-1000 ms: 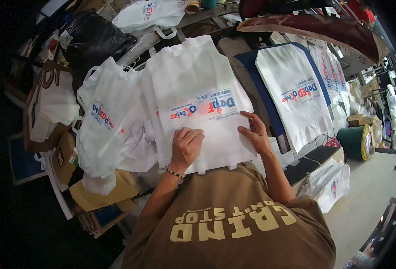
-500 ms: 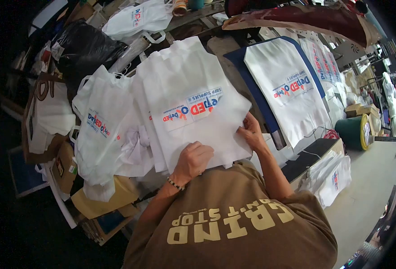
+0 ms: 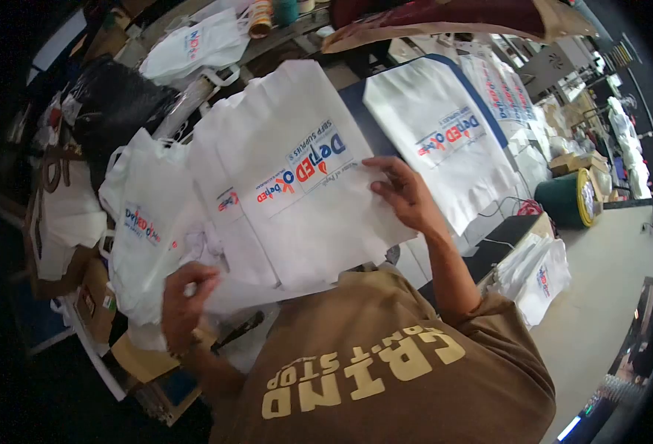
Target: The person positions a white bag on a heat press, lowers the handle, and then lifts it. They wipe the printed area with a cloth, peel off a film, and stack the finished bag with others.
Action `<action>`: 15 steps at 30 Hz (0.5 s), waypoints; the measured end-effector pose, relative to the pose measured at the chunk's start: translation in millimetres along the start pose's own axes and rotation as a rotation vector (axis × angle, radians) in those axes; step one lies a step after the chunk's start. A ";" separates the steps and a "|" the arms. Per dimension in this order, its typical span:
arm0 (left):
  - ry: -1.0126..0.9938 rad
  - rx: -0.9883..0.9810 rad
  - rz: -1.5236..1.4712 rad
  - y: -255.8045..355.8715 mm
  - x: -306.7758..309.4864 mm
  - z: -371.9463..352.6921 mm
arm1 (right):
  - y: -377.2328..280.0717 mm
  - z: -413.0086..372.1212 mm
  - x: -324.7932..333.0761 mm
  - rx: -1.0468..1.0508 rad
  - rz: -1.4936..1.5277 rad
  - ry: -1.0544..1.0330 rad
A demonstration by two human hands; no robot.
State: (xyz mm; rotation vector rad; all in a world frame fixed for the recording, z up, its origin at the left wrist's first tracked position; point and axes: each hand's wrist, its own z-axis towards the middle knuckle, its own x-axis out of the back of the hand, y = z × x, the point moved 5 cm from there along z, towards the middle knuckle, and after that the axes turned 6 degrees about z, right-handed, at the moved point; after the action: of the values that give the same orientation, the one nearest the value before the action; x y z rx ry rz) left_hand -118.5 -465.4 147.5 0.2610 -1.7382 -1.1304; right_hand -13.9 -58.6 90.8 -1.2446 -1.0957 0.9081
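A flat white bag with a red and blue "DepED" print lies on top of other white bags in front of me. My right hand is over its right side, fingers spread, the fingertips by the print. My left hand is at the lower left, its fingers curled together beside the blurred corner of an underlying white bag. What those fingers hold, if anything, cannot be made out. On a dark blue board to the right lies another printed white bag.
White bags with handles are heaped at the left, near a black plastic bag and a cardboard box. A green container and stacked white bags are at the right. A maroon covering hangs across the back.
My left hand has moved left from the front bag's lower edge. My right hand has come off its right edge and moved up over it. The view has shifted slightly.
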 end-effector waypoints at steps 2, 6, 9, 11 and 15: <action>0.067 0.010 0.081 -13.9 23.0 -7.3 | -11.8 -4.1 36.8 -0.036 0.178 0.032; 0.094 0.126 0.048 -37.1 33.5 -29.1 | 2.6 -3.5 129.6 -0.025 -0.081 -0.014; 0.014 0.174 0.048 -47.9 32.4 -40.9 | 46.6 -20.3 237.8 -0.302 -0.028 0.040; 0.035 0.202 0.125 -42.5 28.9 -48.4 | 72.9 -24.4 289.9 -0.211 -0.097 0.094; -0.107 0.451 0.124 -110.4 36.4 -75.9 | 124.2 -11.1 330.5 -0.212 0.003 0.140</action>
State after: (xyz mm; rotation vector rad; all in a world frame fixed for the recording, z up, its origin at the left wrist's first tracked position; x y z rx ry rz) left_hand -107.9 -590.6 88.2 0.3656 -2.0644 -0.6630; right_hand 86.8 270.8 12.4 -1.4614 -1.0985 0.7091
